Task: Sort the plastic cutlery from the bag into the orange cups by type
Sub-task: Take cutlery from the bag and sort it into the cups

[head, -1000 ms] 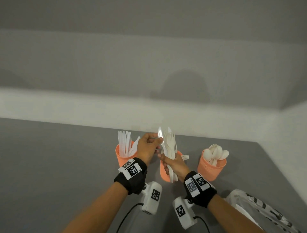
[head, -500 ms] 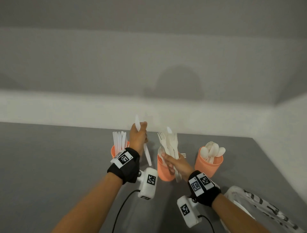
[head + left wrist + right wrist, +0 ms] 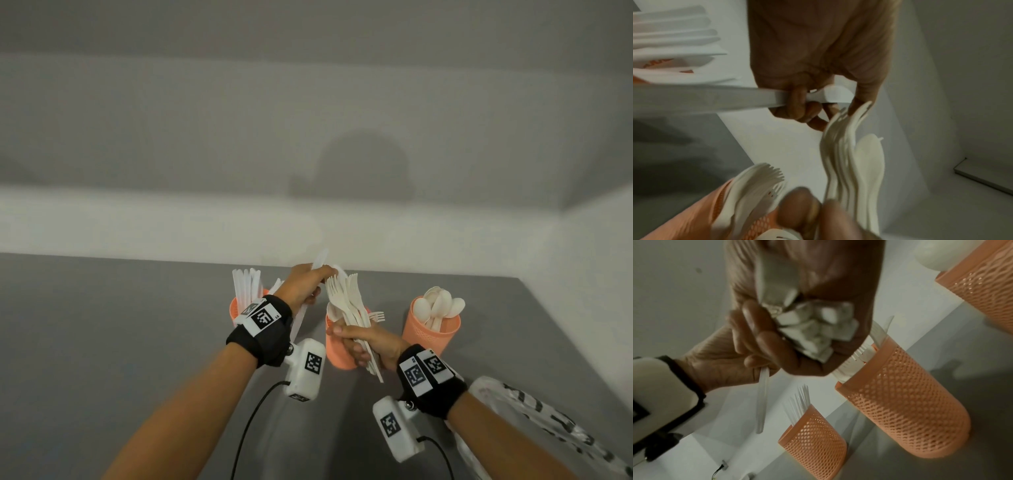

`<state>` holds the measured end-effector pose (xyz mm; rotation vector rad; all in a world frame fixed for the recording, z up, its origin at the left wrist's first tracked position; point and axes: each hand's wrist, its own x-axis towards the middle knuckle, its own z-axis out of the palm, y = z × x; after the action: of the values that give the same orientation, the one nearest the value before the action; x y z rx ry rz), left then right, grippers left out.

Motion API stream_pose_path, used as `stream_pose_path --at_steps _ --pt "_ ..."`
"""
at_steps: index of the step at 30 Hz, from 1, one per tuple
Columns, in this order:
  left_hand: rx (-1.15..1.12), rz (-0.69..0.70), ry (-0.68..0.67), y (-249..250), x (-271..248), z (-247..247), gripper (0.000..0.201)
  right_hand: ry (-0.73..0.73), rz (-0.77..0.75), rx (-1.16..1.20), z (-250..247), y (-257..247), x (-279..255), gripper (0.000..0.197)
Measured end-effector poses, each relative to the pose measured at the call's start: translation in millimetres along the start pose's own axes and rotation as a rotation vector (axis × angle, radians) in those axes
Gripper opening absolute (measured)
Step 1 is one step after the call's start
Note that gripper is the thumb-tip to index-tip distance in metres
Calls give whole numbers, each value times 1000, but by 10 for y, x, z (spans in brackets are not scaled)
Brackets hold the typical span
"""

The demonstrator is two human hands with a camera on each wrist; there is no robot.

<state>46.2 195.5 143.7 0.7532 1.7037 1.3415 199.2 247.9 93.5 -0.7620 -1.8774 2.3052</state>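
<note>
Three orange mesh cups stand in a row: the left cup [image 3: 235,310] holds knives, the middle cup [image 3: 337,353] forks, the right cup [image 3: 432,330] spoons. My right hand [image 3: 371,342] grips a bundle of white cutlery [image 3: 349,301], mostly forks, upright in front of the middle cup. Its handle ends [image 3: 813,327] show inside the fist. My left hand [image 3: 306,287] grips a white knife [image 3: 320,262] and its fingertips reach the top of the bundle. In the left wrist view the knife [image 3: 705,99] crosses the curled fingers, beside the fork tines [image 3: 840,146].
The printed plastic bag [image 3: 548,428] lies on the grey table [image 3: 137,342] at the bottom right, behind my right wrist. A white wall runs along the table's far edge, close behind the cups. One fork [image 3: 376,317] pokes sideways out of the middle cup.
The left hand pulled a knife out of the bundle and lifted it left toward the knife cup. Now it is back at the bundle's top, knife still held. The right hand barely moved.
</note>
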Motion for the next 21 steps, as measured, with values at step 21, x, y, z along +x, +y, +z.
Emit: stream_pose_path --at_steps 21 --pt "-230 183 321 -59 166 -407 28 -108 95 -62 37 16 124 17"
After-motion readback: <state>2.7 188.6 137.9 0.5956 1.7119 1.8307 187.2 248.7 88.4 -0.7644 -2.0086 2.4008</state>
